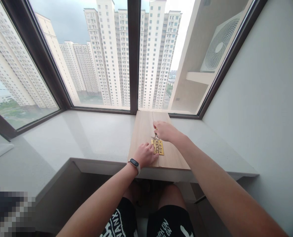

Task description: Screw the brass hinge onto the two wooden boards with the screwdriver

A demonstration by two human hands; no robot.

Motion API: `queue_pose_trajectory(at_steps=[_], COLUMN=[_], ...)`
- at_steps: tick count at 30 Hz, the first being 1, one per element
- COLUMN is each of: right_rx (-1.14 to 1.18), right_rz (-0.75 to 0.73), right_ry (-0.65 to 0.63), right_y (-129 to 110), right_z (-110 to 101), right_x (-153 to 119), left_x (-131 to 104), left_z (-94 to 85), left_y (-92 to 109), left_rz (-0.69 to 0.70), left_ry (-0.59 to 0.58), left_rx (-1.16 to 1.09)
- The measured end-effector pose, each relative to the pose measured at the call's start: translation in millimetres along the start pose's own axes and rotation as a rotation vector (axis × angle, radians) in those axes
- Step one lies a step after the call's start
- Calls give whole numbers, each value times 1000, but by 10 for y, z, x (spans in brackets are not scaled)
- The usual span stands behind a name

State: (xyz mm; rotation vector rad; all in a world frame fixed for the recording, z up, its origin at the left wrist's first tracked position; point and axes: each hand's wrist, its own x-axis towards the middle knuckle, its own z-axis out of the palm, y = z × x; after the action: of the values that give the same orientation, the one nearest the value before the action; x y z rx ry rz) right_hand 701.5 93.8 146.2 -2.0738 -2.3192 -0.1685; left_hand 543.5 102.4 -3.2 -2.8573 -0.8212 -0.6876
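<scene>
Brass hinge [157, 146] lies flat on the wooden boards [142, 131], long axis running away from the person. Left hand [145, 154] presses its near-left edge, fingers curled; right hand [164, 130] pinches a thin tool [155, 136], perhaps a screwdriver, down onto its far end.

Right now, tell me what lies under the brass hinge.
The brass hinge lies flat on two wooden boards, across their seam. The left hand covers its left edge.
</scene>
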Motion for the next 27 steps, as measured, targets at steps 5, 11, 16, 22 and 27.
queue_pose_trajectory(at_steps=[5, 11, 16, 22, 27], right_rx=[-55, -82, 5, -6, -70], right_rz=[11, 56, -1, -51, 13], right_ry=[19, 18, -3, 6, 18], right_y=[-69, -112, -51, -12, -45], right_z=[-25, -4, -1, 11, 42], right_x=[-12, -31, -14, 25, 9], left_x=[1, 4, 3, 3, 5], left_z=[-6, -24, -45, -23, -9], left_y=[2, 8, 14, 18, 13], left_rz=[1, -5, -9, -20, -19], left_ry=[-6, -11, -21, -17, -17], left_rx=[-4, -14, -52, -42, -46])
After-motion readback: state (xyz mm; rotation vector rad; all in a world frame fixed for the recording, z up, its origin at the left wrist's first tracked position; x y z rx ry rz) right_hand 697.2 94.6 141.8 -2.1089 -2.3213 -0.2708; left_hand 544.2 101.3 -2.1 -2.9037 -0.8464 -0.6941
